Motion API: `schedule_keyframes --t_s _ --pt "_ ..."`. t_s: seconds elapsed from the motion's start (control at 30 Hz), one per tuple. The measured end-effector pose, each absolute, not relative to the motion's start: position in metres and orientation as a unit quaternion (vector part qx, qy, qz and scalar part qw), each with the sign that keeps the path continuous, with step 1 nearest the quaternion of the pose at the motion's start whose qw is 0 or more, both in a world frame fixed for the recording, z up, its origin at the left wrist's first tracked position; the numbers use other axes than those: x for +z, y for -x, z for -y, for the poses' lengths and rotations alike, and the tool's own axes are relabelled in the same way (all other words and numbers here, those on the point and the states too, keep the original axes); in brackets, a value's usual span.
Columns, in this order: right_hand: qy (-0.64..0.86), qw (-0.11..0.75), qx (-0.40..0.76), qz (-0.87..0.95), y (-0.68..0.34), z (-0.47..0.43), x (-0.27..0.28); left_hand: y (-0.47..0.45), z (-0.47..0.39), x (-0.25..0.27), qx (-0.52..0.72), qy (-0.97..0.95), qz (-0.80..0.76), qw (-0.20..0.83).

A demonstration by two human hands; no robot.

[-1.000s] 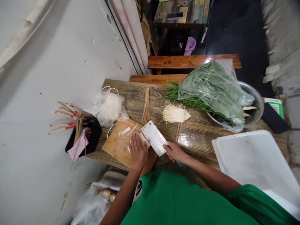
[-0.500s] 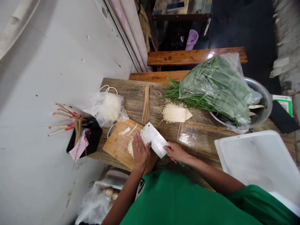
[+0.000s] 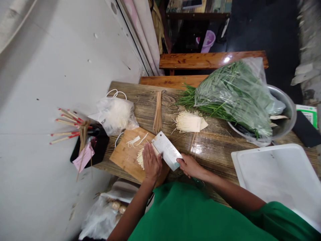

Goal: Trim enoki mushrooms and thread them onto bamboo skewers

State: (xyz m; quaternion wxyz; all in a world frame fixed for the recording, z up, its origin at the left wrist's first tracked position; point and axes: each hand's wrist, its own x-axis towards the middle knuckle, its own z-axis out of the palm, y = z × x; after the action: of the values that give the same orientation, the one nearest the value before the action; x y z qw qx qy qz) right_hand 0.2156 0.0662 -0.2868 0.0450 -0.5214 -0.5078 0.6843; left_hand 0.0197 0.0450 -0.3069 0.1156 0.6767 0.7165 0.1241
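Note:
My left hand (image 3: pixel 151 163) lies flat, fingers stretched out, over enoki mushrooms (image 3: pixel 140 158) on a wooden cutting board (image 3: pixel 122 155). Part of the bunch is hidden under the palm. In my right hand (image 3: pixel 188 165) is the handle of a cleaver (image 3: pixel 166 150), its broad blade tilted flat against the right side of the bunch. Cut mushroom strips (image 3: pixel 133 141) are scattered on the board's far part. Beyond the board lies a bundle of thin wooden skewers (image 3: pixel 157 113). Skewered enoki pieces (image 3: pixel 188 121) rest on the table to its right.
A plastic bag of pale food (image 3: pixel 117 113) and a black holder with sticks (image 3: pixel 100 144) stand at left. Bagged green chives (image 3: pixel 225 93) lean over a metal bowl (image 3: pixel 291 113) at right. A white tray (image 3: pixel 273 174) sits near my right arm, on the wooden table (image 3: pixel 140 97).
The view has shifted slightly. Both hands stay in nearly the same place on the board, and the cleaver keeps almost the same angle beside the mushrooms.

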Motion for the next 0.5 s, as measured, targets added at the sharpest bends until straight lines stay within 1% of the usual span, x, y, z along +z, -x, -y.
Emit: schedule_keyframes --t_s 0.17,0.5 --pt "0.536 0.037 0.669 0.514 -0.2148 -0.0629 -0.2820 -0.0204 -0.0449 -0.3077 0.120 -0.683 -0.714 0.101" --pt "0.527 0.035 0.674 0.516 -0.2153 -0.0628 -0.2833 -0.0178 -0.0454 -0.3094 0.129 -0.680 -0.713 0.110"
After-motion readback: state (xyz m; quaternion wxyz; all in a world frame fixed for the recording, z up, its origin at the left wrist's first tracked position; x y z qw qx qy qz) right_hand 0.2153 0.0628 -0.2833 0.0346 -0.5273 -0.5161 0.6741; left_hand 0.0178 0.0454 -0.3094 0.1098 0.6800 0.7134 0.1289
